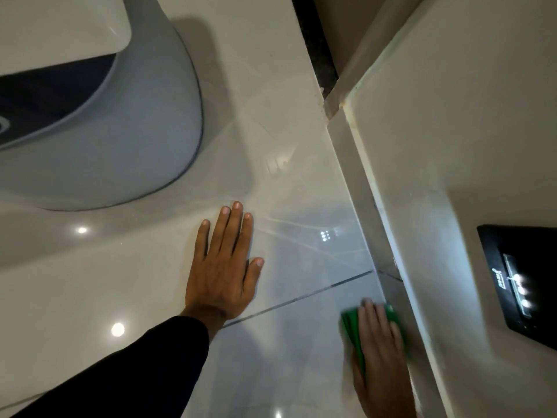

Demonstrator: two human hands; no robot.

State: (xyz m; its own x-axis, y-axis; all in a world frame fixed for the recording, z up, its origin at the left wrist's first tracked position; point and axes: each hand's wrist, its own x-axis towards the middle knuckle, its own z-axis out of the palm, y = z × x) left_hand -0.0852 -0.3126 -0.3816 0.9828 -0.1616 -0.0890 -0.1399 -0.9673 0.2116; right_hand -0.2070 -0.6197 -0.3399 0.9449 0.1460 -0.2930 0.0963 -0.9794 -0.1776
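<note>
Fingers, right (370,316): I see them straight and flat on a green cloth (352,333), pressing it, not curled round it; this part is blurred.
Fingers, left (233,227): straight, slightly spread, holding nothing.
Right hand (381,345): covers most of the cloth.
Cloth position: on the floor (301,182), just beside the skirting (363,188), nearer me than the grout line (301,298).
Left hand (221,276): palm down on the floor, well apart from the cloth; black sleeve (135,366) behind.
Toilet (135,131): white base, near the left fingertips.
Wall: black panel (524,276) at right.
</note>
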